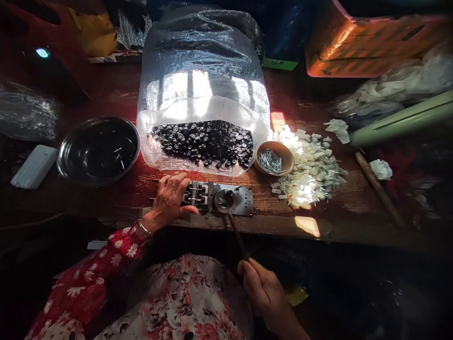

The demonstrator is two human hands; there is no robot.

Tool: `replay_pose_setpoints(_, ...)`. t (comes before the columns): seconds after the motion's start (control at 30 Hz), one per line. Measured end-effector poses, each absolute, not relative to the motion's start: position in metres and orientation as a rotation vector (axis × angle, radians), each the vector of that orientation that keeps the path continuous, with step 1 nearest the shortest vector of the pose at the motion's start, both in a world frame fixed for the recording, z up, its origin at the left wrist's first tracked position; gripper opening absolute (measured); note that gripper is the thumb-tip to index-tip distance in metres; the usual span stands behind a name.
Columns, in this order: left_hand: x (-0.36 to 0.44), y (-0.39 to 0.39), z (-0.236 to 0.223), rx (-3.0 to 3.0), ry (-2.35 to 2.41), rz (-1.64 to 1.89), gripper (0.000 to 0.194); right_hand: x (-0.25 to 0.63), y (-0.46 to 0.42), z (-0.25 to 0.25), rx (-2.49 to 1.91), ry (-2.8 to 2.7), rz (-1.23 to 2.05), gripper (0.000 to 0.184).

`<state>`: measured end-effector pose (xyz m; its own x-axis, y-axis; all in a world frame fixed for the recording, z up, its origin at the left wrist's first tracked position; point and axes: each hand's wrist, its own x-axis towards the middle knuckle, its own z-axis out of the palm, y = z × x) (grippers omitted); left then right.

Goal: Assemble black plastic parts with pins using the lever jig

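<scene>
My left hand (pixel 170 196) lies over the left end of a metal jig (pixel 244 200), gripping it with the fingers across the top and the thumb along the near edge. Beside the fingers, small white pieces and thin metal pins (pixel 194 192) sit in the jig's slots. My right hand (pixel 264 288) is closed round the dark handle of what looks like a hammer (pixel 237 233). Its round metal head (pixel 225 200) is over the jig's right half; whether it touches the plate I cannot tell.
Behind the jig, an open woven bag (pixel 201 106) spills small black wheels (pixel 205 144). A bowl of metal pins (pixel 274 160) stands beside a heap of whitish pieces (pixel 307 165). On the left are a steel basin (pixel 97 151) and a white box-like object (pixel 34 166). An orange crate (pixel 375 47) stands back right.
</scene>
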<state>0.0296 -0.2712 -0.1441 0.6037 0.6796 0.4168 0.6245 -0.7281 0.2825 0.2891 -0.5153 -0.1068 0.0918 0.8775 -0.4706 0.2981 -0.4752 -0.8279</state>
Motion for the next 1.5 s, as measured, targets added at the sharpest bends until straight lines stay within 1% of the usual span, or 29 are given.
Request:
replay_pose_setpoints(0.23, 0.031, -0.272, -0.147, 2.704, 1.107, 0.799, 0.096, 0.248, -0.515, -0.107, -1.844, -0.977, 1.351, 0.057)
replay_pose_setpoints(0.4, 0.032, -0.273, -0.148, 2.693, 1.121, 0.821, 0.093, 0.213, -0.519, -0.114, -1.644, -0.569, 1.528, 0.051)
replay_pose_setpoints(0.47, 0.032, -0.273, -0.148, 2.686, 1.12, 0.814, 0.091, 0.209, -0.519, -0.116, -1.589, -0.491, 1.577, 0.05)
replay_pose_setpoints(0.57, 0.031, -0.273, -0.144, 2.67, 1.099, 0.825, 0.085, 0.211, -0.518, -0.112, -1.553, -0.482, 1.597, 0.053)
replay_pose_setpoints(0.67, 0.027, -0.273, -0.133, 2.609, 1.044, 0.839, 0.074, 0.222, -0.514, -0.107, -1.569, -0.571, 1.62, 0.052)
replay_pose_setpoints(0.77, 0.021, -0.27, -0.117, 2.539, 0.952, 0.814, 0.049, 0.243, -0.511, -0.104, -1.631, -0.824, 1.569, 0.052)
replay_pose_setpoints(0.83, 0.018, -0.267, -0.108, 2.554, 0.876, 0.772, 0.038, 0.265, -0.51, -0.104, -1.723, -1.108, 1.465, 0.051)
replay_pose_setpoints(0.97, 0.023, -0.259, -0.096, 2.642, 0.739, 0.677, 0.033, 0.319, -0.507, -0.108, -2.015, -1.696, 1.074, 0.049)
replay_pose_setpoints(1.03, 0.029, -0.257, -0.093, 2.66, 0.701, 0.649, 0.027, 0.347, -0.5, -0.11, -2.126, -1.92, 0.779, 0.049)
replay_pose_setpoints(1.1, 0.035, -0.255, -0.089, 2.66, 0.679, 0.63, 0.023, 0.371, -0.487, -0.112, -2.194, -2.063, 0.389, 0.052)
replay_pose_setpoints(1.17, 0.039, -0.254, -0.085, 2.647, 0.663, 0.618, 0.021, 0.391, -0.468, -0.115, -2.178, -2.141, 0.008, 0.053)
replay_pose_setpoints(1.23, 0.042, -0.254, -0.081, 2.622, 0.65, 0.595, 0.018, 0.406, -0.447, -0.118, -2.095, -2.197, -0.229, 0.052)
replay_pose_setpoints(1.33, 0.042, -0.253, -0.08, 2.566, 0.679, 0.554, 0.012, 0.413, -0.419, -0.123, -2.034, -2.22, -0.335, 0.047)
replay_pose_setpoints(1.5, 0.043, -0.253, -0.086, 2.499, 0.708, 0.599, 0.008, 0.392, -0.389, -0.129, -1.975, -2.068, -0.264, 0.035)
